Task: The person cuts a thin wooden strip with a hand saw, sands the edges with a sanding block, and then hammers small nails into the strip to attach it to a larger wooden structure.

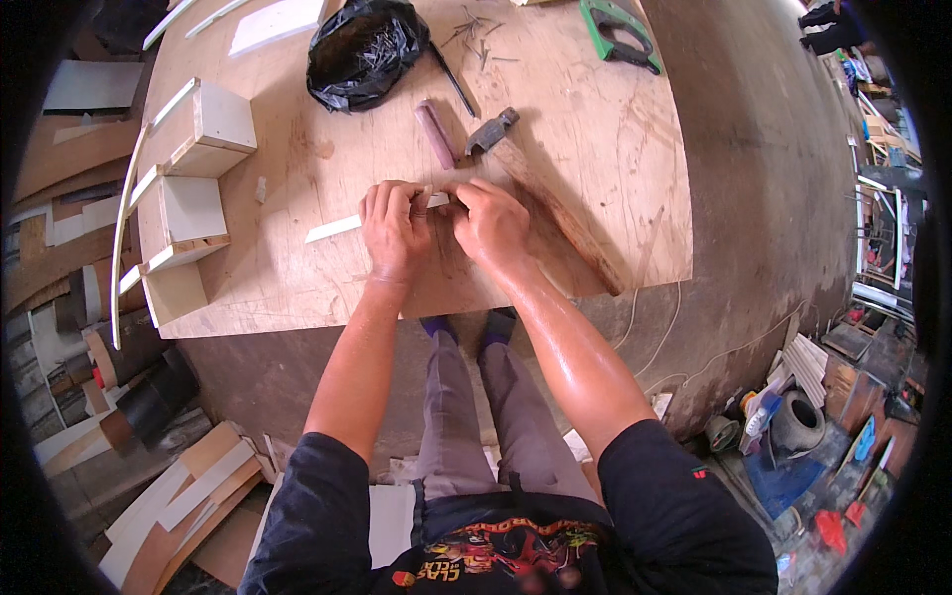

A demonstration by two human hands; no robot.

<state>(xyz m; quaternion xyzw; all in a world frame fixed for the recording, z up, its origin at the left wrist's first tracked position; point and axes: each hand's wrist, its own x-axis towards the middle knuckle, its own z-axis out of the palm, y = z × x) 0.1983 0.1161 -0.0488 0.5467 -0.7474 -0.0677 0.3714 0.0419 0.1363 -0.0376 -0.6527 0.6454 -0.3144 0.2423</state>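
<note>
A narrow white strip (334, 229) lies low over the plywood table, and both hands are closed on it. My left hand (393, 230) grips it near the middle, fingers bent over the top. At its right end my right hand (490, 224) pinches it between thumb and fingers; whether a small piece is also between those fingertips cannot be made out. Just beyond my right hand lies a claw hammer (548, 203), its wooden handle slanting toward the table's near edge. Beside the hammer head is a reddish-brown stick-like piece (435, 134).
A black plastic bag of nails (363, 52) sits at the back, near loose nails (474, 38) and a thin black rod (454, 81). A green-handled saw (621, 40) rests at the far right. White-and-wood box frames (203, 208) stand along the left edge. Board offcuts (188, 496) pile on the floor.
</note>
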